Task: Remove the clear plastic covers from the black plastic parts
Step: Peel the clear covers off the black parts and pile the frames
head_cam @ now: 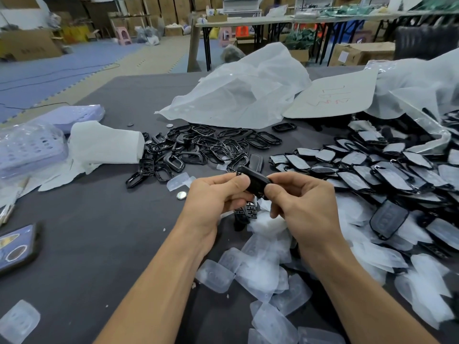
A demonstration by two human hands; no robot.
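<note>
Both hands hold one black plastic part (pixel 254 179) above the dark table (pixel 99 232). My left hand (pixel 216 194) pinches its left end between thumb and fingers. My right hand (pixel 298 199) grips its right end. I cannot tell whether a clear cover is on it. On the right lies a big heap of black parts with clear covers (pixel 387 170). Loose clear covers (pixel 263 274) are piled under and in front of my hands. A pile of bare black frames (pixel 198 147) lies behind my hands.
A coin cell (pixel 181 195) lies left of my hands. Crumpled white plastic bags (pixel 238 93) and a grey card (pixel 332 95) sit at the back. Purple trays in plastic (pixel 32 145) and white foam wrap (pixel 104 145) are at the left, a phone (pixel 17 249) near the left edge.
</note>
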